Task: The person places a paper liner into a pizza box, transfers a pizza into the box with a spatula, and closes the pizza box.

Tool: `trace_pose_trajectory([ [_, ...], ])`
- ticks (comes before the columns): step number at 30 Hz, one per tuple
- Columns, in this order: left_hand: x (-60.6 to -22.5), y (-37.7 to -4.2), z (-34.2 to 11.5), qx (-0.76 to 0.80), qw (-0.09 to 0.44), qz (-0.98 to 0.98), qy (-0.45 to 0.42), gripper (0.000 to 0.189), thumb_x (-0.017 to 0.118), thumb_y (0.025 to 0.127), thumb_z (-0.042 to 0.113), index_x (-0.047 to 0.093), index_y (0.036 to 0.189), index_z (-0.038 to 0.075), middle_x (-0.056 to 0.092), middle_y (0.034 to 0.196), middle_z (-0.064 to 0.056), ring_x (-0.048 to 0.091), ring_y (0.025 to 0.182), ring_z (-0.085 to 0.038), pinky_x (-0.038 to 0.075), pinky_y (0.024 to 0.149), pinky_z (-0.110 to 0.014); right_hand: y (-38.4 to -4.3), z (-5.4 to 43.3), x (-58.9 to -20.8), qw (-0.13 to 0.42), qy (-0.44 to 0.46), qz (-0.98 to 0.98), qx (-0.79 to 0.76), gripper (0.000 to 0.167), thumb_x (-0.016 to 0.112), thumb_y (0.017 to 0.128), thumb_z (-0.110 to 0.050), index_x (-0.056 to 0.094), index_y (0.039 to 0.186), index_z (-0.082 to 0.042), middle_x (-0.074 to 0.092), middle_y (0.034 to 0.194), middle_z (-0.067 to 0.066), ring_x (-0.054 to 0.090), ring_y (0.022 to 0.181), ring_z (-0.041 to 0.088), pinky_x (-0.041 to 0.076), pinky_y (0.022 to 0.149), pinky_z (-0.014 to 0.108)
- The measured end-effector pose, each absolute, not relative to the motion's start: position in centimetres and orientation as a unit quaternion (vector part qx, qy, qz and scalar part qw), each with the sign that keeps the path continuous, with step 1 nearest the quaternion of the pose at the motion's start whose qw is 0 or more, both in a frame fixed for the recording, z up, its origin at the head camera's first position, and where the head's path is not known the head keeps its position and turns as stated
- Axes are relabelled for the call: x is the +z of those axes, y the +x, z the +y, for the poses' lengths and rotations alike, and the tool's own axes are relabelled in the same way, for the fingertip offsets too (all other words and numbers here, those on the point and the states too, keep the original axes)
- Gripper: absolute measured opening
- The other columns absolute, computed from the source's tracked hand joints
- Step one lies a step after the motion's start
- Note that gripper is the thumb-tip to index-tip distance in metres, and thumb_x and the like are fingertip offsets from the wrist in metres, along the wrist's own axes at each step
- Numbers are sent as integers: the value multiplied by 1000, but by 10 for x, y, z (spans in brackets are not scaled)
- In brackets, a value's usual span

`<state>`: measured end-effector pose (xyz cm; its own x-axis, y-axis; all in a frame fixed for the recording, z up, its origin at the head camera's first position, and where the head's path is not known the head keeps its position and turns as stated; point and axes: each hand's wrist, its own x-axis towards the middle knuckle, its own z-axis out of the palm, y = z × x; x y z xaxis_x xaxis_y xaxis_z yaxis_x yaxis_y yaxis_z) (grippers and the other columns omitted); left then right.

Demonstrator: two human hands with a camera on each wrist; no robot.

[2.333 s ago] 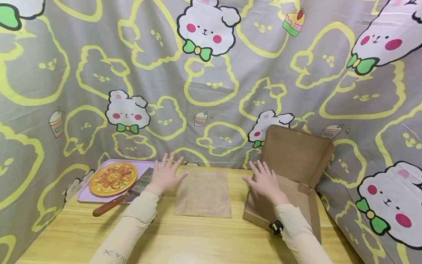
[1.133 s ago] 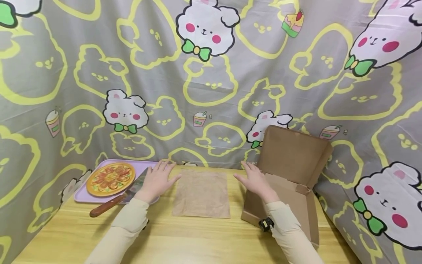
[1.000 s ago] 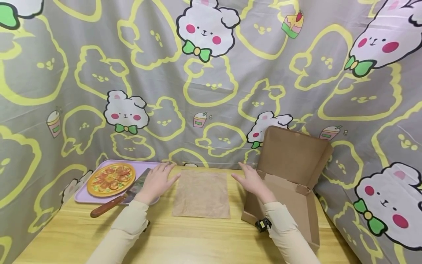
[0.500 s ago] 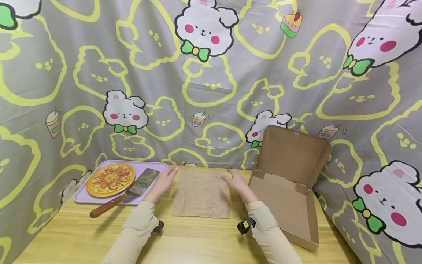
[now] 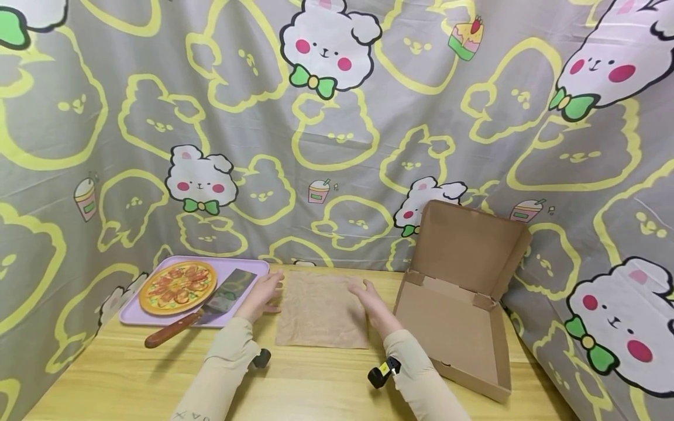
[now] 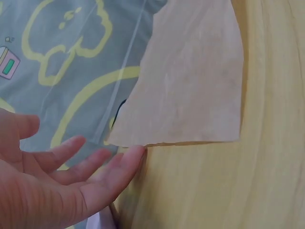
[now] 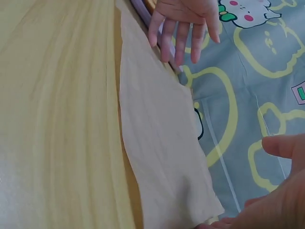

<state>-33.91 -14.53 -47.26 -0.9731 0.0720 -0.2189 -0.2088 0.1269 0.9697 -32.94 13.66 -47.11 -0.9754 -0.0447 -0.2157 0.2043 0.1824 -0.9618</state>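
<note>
A square sheet of thin brown paper [image 5: 321, 313] lies flat on the wooden table between the two hands. My left hand [image 5: 263, 294] is at the paper's left edge, beside the tray. In the left wrist view its fingers [image 6: 119, 174] are spread and relaxed, one fingertip right at the edge of the paper. My right hand [image 5: 375, 305] overlaps the paper's right edge in the head view, palm turned inward. From the right wrist, the thumb [image 7: 281, 145] stands apart, with the lower fingers close to the paper's edge. Neither hand holds anything.
On the left, a lilac tray [image 5: 138, 316] carries a round pizza [image 5: 179, 287]. A pizza server [image 5: 174, 329] with a wooden handle lies across the tray, its handle past the front edge. An open cardboard pizza box [image 5: 453, 327] stands on the right. A patterned curtain [image 5: 337, 146] hangs behind.
Both hands have come inward and lower, from near the tray and over the box to the paper's two sides. Their palms have turned to face each other. The paper, tray and box stay put.
</note>
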Motion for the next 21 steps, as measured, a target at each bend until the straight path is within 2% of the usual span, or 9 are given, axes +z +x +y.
trace_pose_trajectory([
  [5,-477,-339,-145,676,111,725,-65,61,37,103,40,33,146,-3,31,149,-34,38,133,-51,58,79,-47,-326,137,-474,101,56,751,-650,81,55,95,-30,9,153,3,7,159,30,10,146,49,9,117,65],
  [9,-482,-339,-143,686,94,716,-86,54,43,101,29,35,143,-4,36,146,-32,43,129,-46,59,77,-43,-324,135,-475,88,63,746,-657,79,54,95,-27,10,153,3,9,158,31,12,145,50,11,116,67],
  [16,-487,-339,-139,697,69,706,-101,45,44,96,12,43,137,-7,45,133,-27,51,108,-31,58,77,-34,-321,134,-477,38,94,731,-675,72,52,93,-19,16,152,3,15,156,32,18,143,52,17,116,65],
  [21,-489,-339,-138,694,72,708,-103,43,48,94,6,45,135,-7,54,119,-20,55,94,-21,54,69,-28,-322,136,-481,26,108,721,-684,70,52,92,-16,19,151,1,17,156,30,21,141,51,22,114,65],
])
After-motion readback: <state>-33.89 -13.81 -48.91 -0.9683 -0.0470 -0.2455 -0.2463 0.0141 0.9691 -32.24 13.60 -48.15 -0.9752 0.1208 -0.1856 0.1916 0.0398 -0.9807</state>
